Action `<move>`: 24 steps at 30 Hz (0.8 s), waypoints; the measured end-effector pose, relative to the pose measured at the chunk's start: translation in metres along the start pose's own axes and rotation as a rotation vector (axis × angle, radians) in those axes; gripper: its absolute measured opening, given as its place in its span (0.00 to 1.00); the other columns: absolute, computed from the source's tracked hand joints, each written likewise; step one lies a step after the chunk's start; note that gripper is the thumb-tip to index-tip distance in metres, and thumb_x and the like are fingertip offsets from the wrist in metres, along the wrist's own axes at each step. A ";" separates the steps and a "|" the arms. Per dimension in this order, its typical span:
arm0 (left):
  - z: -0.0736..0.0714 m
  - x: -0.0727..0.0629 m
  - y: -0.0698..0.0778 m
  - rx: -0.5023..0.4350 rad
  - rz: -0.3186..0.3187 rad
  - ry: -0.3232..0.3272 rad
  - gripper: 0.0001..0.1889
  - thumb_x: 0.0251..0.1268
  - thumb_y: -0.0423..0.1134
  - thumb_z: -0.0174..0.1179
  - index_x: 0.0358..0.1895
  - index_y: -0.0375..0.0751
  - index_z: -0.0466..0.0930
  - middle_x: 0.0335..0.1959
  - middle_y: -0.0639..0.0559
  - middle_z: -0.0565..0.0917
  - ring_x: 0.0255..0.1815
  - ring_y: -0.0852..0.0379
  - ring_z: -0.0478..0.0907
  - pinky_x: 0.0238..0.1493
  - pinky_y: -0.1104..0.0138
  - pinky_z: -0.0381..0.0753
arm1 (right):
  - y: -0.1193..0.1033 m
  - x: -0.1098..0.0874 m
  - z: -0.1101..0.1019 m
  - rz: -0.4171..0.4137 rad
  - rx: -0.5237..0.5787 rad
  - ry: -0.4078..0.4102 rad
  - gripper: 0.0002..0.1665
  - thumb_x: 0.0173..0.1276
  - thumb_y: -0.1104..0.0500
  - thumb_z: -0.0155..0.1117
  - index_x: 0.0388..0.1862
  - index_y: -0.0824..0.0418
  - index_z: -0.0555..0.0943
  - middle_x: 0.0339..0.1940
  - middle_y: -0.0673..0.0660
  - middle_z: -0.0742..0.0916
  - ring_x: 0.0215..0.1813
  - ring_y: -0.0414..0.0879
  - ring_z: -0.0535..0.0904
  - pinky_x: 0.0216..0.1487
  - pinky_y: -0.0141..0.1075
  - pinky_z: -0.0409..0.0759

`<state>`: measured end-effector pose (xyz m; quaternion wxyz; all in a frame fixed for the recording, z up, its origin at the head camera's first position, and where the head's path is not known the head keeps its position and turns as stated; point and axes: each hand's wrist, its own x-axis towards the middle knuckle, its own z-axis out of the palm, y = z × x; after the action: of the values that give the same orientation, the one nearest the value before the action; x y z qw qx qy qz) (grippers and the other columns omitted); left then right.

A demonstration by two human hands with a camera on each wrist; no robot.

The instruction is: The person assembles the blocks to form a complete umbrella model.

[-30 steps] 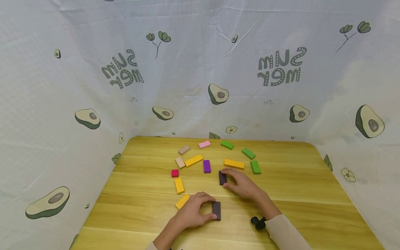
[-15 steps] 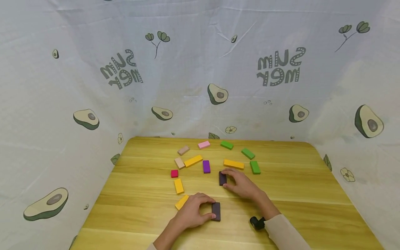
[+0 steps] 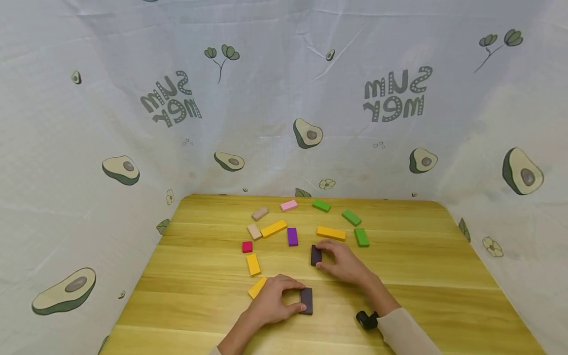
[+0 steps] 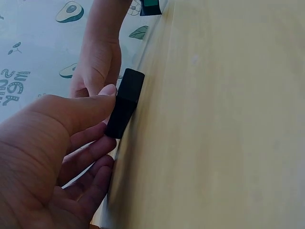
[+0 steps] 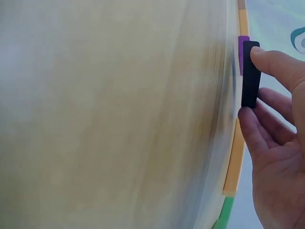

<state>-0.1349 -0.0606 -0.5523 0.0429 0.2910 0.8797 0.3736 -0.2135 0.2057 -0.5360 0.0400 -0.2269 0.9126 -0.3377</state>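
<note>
My left hand (image 3: pixel 274 300) grips a dark rectangular block (image 3: pixel 306 301) by its two ends, thumb at the near end and fingers at the far one. In the left wrist view the thumb presses one end of that block (image 4: pixel 126 98). A second dark block (image 3: pixel 316 255), farther from me, is pinched the same way by my right hand (image 3: pixel 345 264). The right wrist view has the thumb on one end of this block (image 5: pixel 251 74) and fingertips at the other. Both blocks lie with their long sides pointing away from me.
Farther back lie a purple block (image 3: pixel 292 236), long orange blocks (image 3: pixel 331 233), several green blocks (image 3: pixel 361 237) and a pink block (image 3: pixel 289 205). Leftward are tan blocks (image 3: pixel 255 231), a red cube (image 3: pixel 247 247) and yellow blocks (image 3: pixel 254 265). The wooden table (image 3: pixel 426 276) meets a printed curtain (image 3: pixel 266 162) behind.
My right hand and its dark block have shifted very slightly toward me. The left hand keeps its hold with almost no movement, and the whole head view has drifted a little.
</note>
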 end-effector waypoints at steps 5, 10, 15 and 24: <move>0.002 0.001 0.000 -0.012 -0.011 -0.004 0.22 0.62 0.56 0.72 0.58 0.58 0.87 0.53 0.66 0.88 0.58 0.64 0.80 0.63 0.61 0.79 | -0.003 -0.006 0.000 -0.015 0.016 0.014 0.28 0.67 0.52 0.75 0.65 0.58 0.81 0.66 0.55 0.83 0.70 0.56 0.78 0.71 0.55 0.75; 0.002 0.000 -0.001 -0.021 -0.025 -0.007 0.22 0.62 0.57 0.73 0.58 0.58 0.87 0.53 0.67 0.88 0.57 0.64 0.80 0.62 0.62 0.80 | -0.008 -0.013 0.000 -0.001 0.042 -0.002 0.27 0.67 0.51 0.75 0.64 0.55 0.82 0.66 0.53 0.82 0.69 0.54 0.78 0.71 0.54 0.76; 0.002 0.000 -0.001 -0.015 -0.020 -0.002 0.22 0.61 0.56 0.73 0.58 0.57 0.87 0.52 0.67 0.88 0.57 0.65 0.80 0.62 0.62 0.80 | -0.016 -0.018 0.001 -0.026 0.030 -0.013 0.27 0.68 0.50 0.75 0.63 0.54 0.82 0.66 0.53 0.82 0.67 0.54 0.79 0.68 0.54 0.79; 0.002 -0.001 -0.001 -0.001 0.005 0.028 0.22 0.60 0.54 0.75 0.57 0.54 0.88 0.52 0.65 0.88 0.56 0.64 0.81 0.62 0.62 0.80 | -0.030 -0.025 0.006 -0.074 0.047 -0.023 0.25 0.68 0.50 0.74 0.62 0.53 0.83 0.64 0.53 0.83 0.65 0.54 0.81 0.65 0.55 0.80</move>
<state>-0.1336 -0.0604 -0.5544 0.0299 0.2880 0.8793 0.3781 -0.1779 0.1927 -0.5234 0.0431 -0.2633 0.8949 -0.3578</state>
